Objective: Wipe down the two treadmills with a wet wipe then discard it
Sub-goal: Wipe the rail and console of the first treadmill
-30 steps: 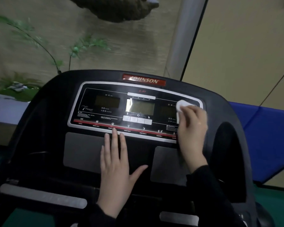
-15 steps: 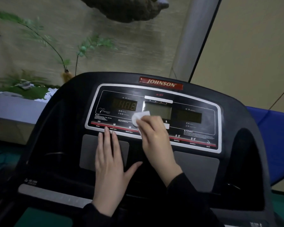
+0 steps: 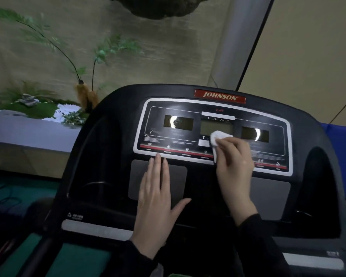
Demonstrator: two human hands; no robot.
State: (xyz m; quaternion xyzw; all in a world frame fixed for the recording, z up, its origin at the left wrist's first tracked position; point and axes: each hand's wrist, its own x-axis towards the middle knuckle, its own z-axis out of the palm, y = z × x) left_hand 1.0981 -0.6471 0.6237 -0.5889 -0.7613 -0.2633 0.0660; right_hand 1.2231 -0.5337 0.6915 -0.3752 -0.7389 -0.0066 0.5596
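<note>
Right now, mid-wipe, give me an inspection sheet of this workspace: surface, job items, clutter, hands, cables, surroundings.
Surface: treadmill console, black; glare spots on the two side displays.
Job's things: white wet wipe pressed on the panel below the centre display; second treadmill not identifiable; no bin seen.
Clutter: nothing seen on the console.
Hands: right hand pinches the wipe against the panel; left hand lies flat, open, on the left grey pad, fingertips at the panel's lower edge.
Cables: thin dark cable lies on the green floor at left.
Surroundings: planter ledge with ferns at left, grey pillar behind, blue mat at right.
</note>
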